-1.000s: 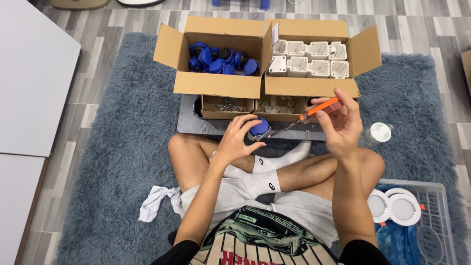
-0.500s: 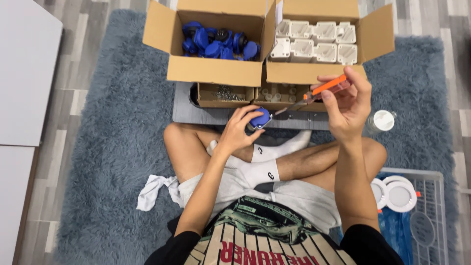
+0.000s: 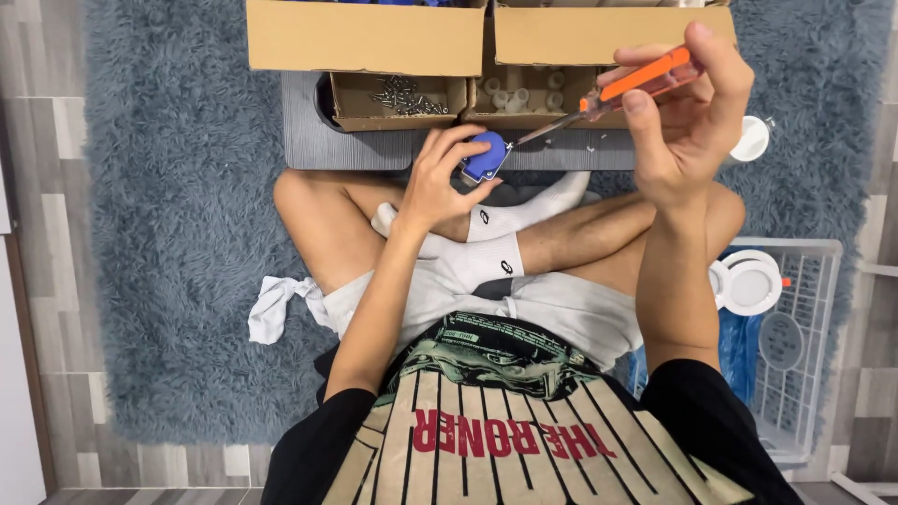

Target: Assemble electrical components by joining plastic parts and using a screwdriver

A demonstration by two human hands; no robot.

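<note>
Item 1, lower left: white cloth (image 3: 273,309) on the grey-blue rug (image 3: 168,234).
Item 2, upper centre: small tray of screws (image 3: 400,95), with a tray of white plastic parts (image 3: 514,93) beside it.
Item 3, centre: left hand (image 3: 440,182), fingers curled shut around a small blue part (image 3: 485,159).
Item 4, upper right: right hand (image 3: 687,122), closed on an orange-handled screwdriver (image 3: 636,82), tip touching the blue part.
Item 5, right edge: white wire basket (image 3: 804,346) with round white fittings (image 3: 748,282).
I judge a screw is being driven; next I need steady turning, tip kept seated.
</note>
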